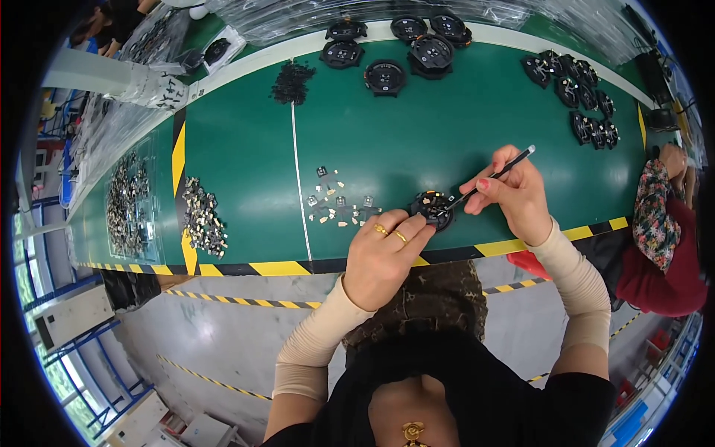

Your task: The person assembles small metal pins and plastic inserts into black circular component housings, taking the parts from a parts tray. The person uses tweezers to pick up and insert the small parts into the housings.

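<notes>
nearest the camera: a black top (484, 387) and a gold pendant (413, 430) were seen at the lower edge.
left hand: the left hand (383, 257) was laid against the near left side of the round black casing (432, 203), its fingers bent and narrowed on the rim, presumably so that sliding was prevented.
right hand: by the right hand (514, 197) the slim black tool (514, 162) was gripped like a pen between thumb and fingers, probably for fine control; its tip was aimed at the casing's right part, but whether contact was made could not be told.
casing's place: it was set on the green tabletop (246, 149), near the striped edge tape (279, 268) and before the body, likely for easy reach by both hands.
loose parts: small parts (341, 201) were spread out just left of the casing, apparently for picking up singly.
casing's look: round, dark and open-faced, it was dotted inside with pale and coppery details, too small to be identified.
</notes>
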`<state>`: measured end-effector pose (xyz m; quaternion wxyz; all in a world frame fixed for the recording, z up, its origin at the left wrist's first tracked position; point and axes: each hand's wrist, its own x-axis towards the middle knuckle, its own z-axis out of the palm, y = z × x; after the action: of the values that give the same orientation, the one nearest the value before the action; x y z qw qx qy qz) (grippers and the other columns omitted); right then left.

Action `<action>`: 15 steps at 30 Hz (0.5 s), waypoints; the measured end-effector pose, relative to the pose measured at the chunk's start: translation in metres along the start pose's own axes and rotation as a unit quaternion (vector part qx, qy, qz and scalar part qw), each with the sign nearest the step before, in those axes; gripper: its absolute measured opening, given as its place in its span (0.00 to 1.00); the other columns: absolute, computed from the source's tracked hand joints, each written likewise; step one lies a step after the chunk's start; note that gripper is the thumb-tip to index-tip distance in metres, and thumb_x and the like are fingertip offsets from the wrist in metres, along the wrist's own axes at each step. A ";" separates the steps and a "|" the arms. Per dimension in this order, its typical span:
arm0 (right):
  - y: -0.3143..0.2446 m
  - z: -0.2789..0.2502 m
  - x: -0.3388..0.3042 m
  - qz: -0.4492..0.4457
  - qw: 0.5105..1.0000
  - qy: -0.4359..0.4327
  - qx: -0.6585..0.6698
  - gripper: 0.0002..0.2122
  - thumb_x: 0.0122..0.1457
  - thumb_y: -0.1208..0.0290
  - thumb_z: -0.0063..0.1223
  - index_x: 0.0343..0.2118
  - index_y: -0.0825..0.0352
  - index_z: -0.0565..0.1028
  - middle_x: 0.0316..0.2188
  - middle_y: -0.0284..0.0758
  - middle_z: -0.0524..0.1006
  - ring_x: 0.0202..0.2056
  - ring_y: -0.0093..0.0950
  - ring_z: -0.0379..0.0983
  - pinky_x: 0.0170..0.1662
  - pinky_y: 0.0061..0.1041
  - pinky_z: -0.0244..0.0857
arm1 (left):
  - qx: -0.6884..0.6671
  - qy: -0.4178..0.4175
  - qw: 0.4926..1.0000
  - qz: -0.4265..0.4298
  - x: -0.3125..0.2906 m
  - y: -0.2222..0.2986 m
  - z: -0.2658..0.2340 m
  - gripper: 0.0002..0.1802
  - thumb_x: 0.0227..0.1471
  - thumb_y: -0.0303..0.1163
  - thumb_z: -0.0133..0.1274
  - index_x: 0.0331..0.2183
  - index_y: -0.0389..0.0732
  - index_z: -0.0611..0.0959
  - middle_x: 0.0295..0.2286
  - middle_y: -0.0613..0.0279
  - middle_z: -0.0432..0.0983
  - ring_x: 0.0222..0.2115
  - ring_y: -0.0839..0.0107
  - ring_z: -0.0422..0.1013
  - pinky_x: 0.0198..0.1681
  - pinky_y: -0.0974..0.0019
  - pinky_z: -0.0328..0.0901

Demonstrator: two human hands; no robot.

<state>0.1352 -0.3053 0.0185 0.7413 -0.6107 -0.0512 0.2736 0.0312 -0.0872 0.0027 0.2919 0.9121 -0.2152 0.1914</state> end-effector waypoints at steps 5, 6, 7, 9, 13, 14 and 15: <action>-0.003 0.001 0.002 0.025 1.000 -0.001 -0.016 0.10 0.61 0.81 0.50 0.37 0.63 0.59 0.33 0.51 0.80 0.26 0.33 0.80 0.29 0.26 0.75 | -0.012 0.003 1.000 -0.010 0.001 0.000 -0.001 0.17 0.34 0.20 0.57 0.33 0.38 0.85 0.35 0.64 0.78 0.35 0.64 0.73 0.37 0.62 0.69; -0.003 0.001 0.003 0.027 0.999 0.001 -0.017 0.10 0.61 0.80 0.50 0.37 0.63 0.59 0.33 0.51 0.80 0.26 0.33 0.80 0.29 0.26 0.75 | -0.013 0.003 1.000 -0.010 0.001 0.000 -0.001 0.17 0.34 0.20 0.57 0.33 0.38 0.85 0.35 0.64 0.78 0.35 0.63 0.73 0.37 0.62 0.69; -0.003 0.001 0.003 0.029 0.999 0.002 -0.018 0.10 0.61 0.80 0.50 0.37 0.64 0.59 0.33 0.51 0.80 0.26 0.33 0.80 0.29 0.26 0.75 | -0.013 0.003 1.000 -0.009 0.001 -0.001 -0.001 0.17 0.33 0.21 0.57 0.33 0.38 0.85 0.35 0.64 0.78 0.35 0.63 0.73 0.37 0.61 0.69; -0.003 0.002 0.004 0.030 0.999 0.005 -0.019 0.11 0.61 0.80 0.50 0.37 0.64 0.59 0.33 0.51 0.80 0.26 0.33 0.80 0.29 0.26 0.75 | -0.013 0.004 1.000 -0.006 0.001 -0.001 -0.001 0.17 0.33 0.21 0.57 0.33 0.38 0.85 0.35 0.64 0.78 0.35 0.64 0.73 0.36 0.62 0.69; -0.004 0.003 0.005 0.036 0.999 0.004 -0.016 0.11 0.61 0.80 0.51 0.37 0.63 0.59 0.33 0.51 0.80 0.26 0.33 0.80 0.29 0.26 0.75 | 0.003 0.001 1.000 0.001 0.000 -0.002 -0.001 0.17 0.34 0.22 0.56 0.34 0.40 0.85 0.37 0.66 0.78 0.36 0.65 0.72 0.34 0.63 0.67; -0.005 0.003 0.005 0.035 0.999 0.004 -0.016 0.11 0.61 0.80 0.51 0.37 0.63 0.59 0.33 0.51 0.80 0.26 0.33 0.80 0.29 0.26 0.75 | 0.003 0.002 1.000 0.002 -0.001 -0.002 -0.001 0.17 0.34 0.22 0.56 0.34 0.40 0.85 0.37 0.66 0.78 0.36 0.65 0.72 0.34 0.63 0.67; -0.005 0.004 0.005 0.039 0.999 0.008 -0.014 0.10 0.61 0.80 0.50 0.36 0.63 0.59 0.33 0.51 0.80 0.26 0.33 0.80 0.29 0.26 0.75 | 0.007 0.004 1.000 0.014 -0.002 -0.002 -0.001 0.18 0.35 0.22 0.56 0.35 0.40 0.85 0.38 0.67 0.79 0.36 0.66 0.72 0.34 0.64 0.66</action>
<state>0.1397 -0.3003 0.0228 0.7219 -0.6246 -0.0251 0.2967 0.0305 -0.0846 0.0020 0.2834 0.9104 -0.2253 0.2004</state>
